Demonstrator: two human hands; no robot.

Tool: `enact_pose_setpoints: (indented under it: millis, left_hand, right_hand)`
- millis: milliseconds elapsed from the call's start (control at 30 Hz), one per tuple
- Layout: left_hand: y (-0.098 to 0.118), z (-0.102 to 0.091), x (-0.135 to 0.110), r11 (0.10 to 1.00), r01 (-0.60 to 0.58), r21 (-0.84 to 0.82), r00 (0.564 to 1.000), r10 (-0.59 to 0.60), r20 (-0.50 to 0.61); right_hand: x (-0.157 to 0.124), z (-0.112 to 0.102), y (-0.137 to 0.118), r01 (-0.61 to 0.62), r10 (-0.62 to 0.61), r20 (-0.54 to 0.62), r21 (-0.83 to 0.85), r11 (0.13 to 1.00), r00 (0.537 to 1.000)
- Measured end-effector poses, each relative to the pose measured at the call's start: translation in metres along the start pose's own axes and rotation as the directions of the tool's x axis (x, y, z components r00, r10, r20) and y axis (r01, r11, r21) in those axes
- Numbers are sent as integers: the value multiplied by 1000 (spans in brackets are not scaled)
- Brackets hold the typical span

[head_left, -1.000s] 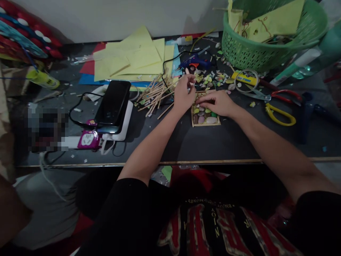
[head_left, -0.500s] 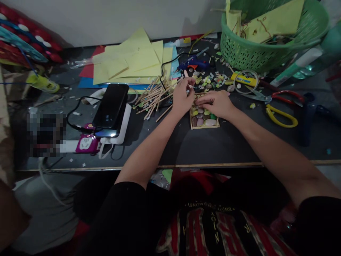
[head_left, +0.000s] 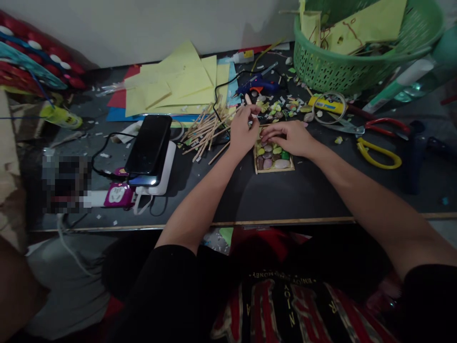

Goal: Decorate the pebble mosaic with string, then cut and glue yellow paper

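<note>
A small stick-edged frame (head_left: 274, 170) lies on the dark table, filled with grey, purple, yellow-green and green pebbles (head_left: 282, 164). At its upper left, my left hand (head_left: 243, 129) is closed with curled fingers, its thumb close to the frame's edge. A slim pale tip points up from this hand; whether it is a finger or a stick is unclear. My right hand (head_left: 294, 137) reaches in from the right, fingers bent and drawn together over the frame's upper pebbles. Its fingertips touch down there, and what they hold, if anything, is hidden.
Wooden sticks (head_left: 205, 136) lie left of the hands, near a phone (head_left: 150, 145) on a white power bank. Behind are yellow sheets (head_left: 178, 76), a blue glue gun (head_left: 259, 85) and scraps. Rightward are a green basket (head_left: 328, 64), a yellow cutter (head_left: 327, 105) and scissors (head_left: 380, 155).
My right hand's fingers have shifted slightly over the upper pebbles. My left hand and the frame stay nearly in place; the camera view has moved a little.
</note>
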State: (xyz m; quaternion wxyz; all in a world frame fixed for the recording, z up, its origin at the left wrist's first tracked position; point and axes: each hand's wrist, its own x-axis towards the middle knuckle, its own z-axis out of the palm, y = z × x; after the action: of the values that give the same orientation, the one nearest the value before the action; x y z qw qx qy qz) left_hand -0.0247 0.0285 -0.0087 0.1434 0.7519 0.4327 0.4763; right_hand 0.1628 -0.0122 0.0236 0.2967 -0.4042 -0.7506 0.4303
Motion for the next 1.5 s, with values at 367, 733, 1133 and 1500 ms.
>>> enact_pose_setpoints:
  millis: [367,733,1133,1500]
  left_hand:
    - [2,-2,0,1000,2,-18,1000,-2,18]
    - [-3,0,0,1000,-4,10,1000,4,12]
    - [4,-4,0,1000,6,-11,1000,-6,28]
    - [26,-8,-3,983,87,-162,986,-61,155]
  right_hand:
    - [1,-2,2,56,-55,16,-99,993,998]
    - [-7,3,-15,329,-344,140,-742,585,928]
    - [-1,-8,11,433,-426,151,-558,708,892]
    - [-21,-18,1,50,-273,-441,-454,890,855]
